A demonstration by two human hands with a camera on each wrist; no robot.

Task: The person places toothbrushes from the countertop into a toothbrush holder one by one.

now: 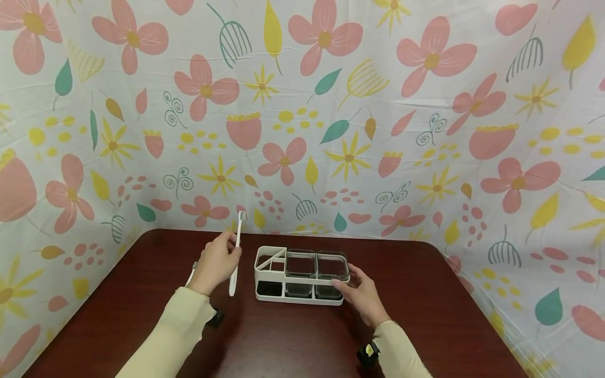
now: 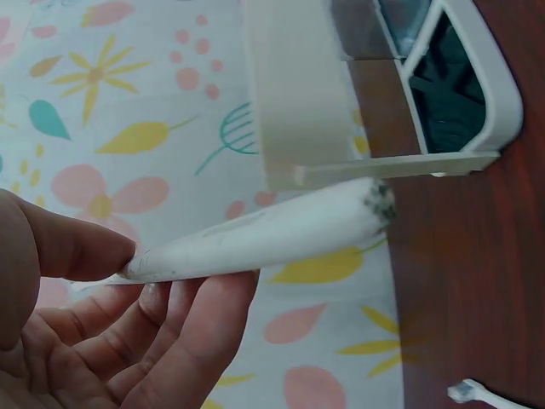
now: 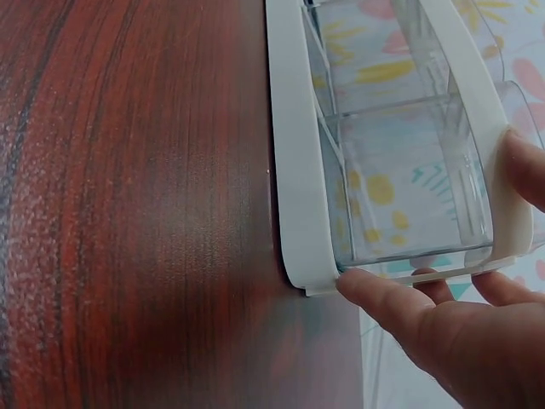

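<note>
My left hand (image 1: pixel 215 265) pinches a white toothbrush (image 1: pixel 233 281) between thumb and fingers, bristle head up, just left of a white toothbrush holder (image 1: pixel 269 275). In the left wrist view, the rounded handle end of that toothbrush (image 2: pixel 281 234) points toward the holder. Two clear cups (image 1: pixel 300 262) sit in the holder's middle and right sections; a diagonal bar divides its left section. With thumb and fingers, my right hand (image 1: pixel 364 295) grips the holder's right end. The right wrist view shows the fingers (image 3: pixel 383 298) against the end of the frame.
A second white toothbrush (image 2: pixel 494 396) lies on the dark red-brown table (image 1: pixel 302 336), mostly hidden behind the left hand in the head view. Flower-patterned cloth (image 1: pixel 302 157) hangs behind the table and along both sides. A dark strapped device (image 1: pixel 368 354) is on the right wrist.
</note>
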